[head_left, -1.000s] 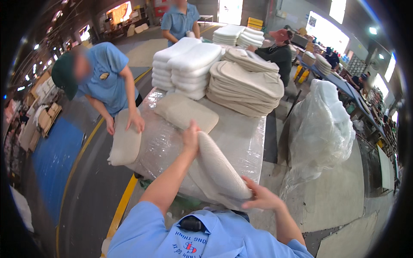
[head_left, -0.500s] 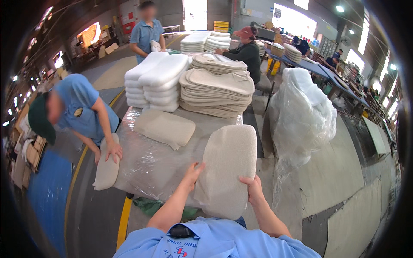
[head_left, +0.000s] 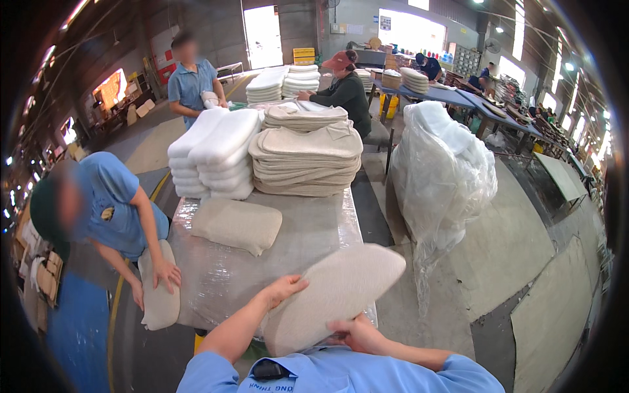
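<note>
A beige fabric-covered cushion (head_left: 344, 288) is tilted in front of my chest, its far end pointing to the upper right. My left hand (head_left: 284, 290) grips its left edge with curled fingers. Lower down, my right hand (head_left: 354, 333) is closed on the right edge near the bottom; part of its fingers is blurred. On the plastic-wrapped table (head_left: 216, 275) lies another beige cushion (head_left: 237, 224), ahead and to the left of my hands. A co-worker at the left presses both hands on a third beige cushion (head_left: 159, 291) at the table's edge.
White foam pads (head_left: 223, 141) and beige fabric covers (head_left: 306, 160) are stacked at the table's far end. A plastic-wrapped white bundle (head_left: 442, 170) stands to the right. Two people work behind the stacks. More people are at blue tables (head_left: 452, 98) farther right.
The cushion in my hands has gone from upright to leaning over to the right. My right hand has moved lower and inward along its edge. The whole view has shifted slightly.
</note>
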Motion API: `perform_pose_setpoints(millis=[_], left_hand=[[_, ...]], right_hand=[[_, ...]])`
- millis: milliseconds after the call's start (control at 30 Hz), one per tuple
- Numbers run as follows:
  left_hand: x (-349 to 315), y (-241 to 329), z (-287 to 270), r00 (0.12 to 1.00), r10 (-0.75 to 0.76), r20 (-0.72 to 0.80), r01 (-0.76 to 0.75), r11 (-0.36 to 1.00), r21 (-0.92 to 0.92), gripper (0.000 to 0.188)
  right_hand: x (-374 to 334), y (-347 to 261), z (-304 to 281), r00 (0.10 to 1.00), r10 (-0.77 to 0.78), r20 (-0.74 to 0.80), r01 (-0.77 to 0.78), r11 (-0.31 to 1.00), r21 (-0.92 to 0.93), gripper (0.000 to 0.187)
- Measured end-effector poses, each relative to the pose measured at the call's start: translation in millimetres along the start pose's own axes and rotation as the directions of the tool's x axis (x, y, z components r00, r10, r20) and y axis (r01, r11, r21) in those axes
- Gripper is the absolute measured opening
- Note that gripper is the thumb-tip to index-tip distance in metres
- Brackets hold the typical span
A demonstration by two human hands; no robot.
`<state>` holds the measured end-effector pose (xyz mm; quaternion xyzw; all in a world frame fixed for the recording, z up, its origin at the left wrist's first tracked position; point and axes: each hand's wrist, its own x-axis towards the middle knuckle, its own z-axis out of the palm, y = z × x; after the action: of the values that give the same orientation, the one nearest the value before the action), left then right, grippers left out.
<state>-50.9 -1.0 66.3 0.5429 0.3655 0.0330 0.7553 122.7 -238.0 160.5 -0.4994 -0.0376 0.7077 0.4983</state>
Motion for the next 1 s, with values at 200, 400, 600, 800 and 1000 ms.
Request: perform_pose_setpoints(millis=[200,400,600,800,1000], left_hand=[[0.2,-32.4,2.5,0.967,-0.149,0.208,0.090,0.959,0.268,0.052],[-4.4,-71.1,18.6,0.992,0.070,-0.108,0.006,0.814,0.581,0.049],[0.4,-63.6,23.9,0.960,0.106,-0.258,0.141,0.615,0.776,0.042],[14.5,-54.4,15.0,0.961,0.117,-0.250,0.120,0.638,0.761,0.055],[10.0,-46.3,7.1,0.989,-0.143,-0.037,0.119,0.622,0.774,0.065]], right_hand=[[8.7,-1.6,-78.1,0.876,0.307,0.372,0.194,0.481,-0.855,0.067],[15.4,-81.6,-50.7,0.750,0.599,0.280,0.280,0.097,-0.955,0.057],[113.9,-124.8,-23.4,0.866,0.142,0.480,0.483,0.021,-0.876,0.054],[226.0,-80.3,-24.2,0.910,0.398,0.120,0.218,-0.213,-0.952,0.058],[243.6,-55.0,-46.1,0.909,0.401,0.115,0.203,-0.186,-0.961,0.046]])
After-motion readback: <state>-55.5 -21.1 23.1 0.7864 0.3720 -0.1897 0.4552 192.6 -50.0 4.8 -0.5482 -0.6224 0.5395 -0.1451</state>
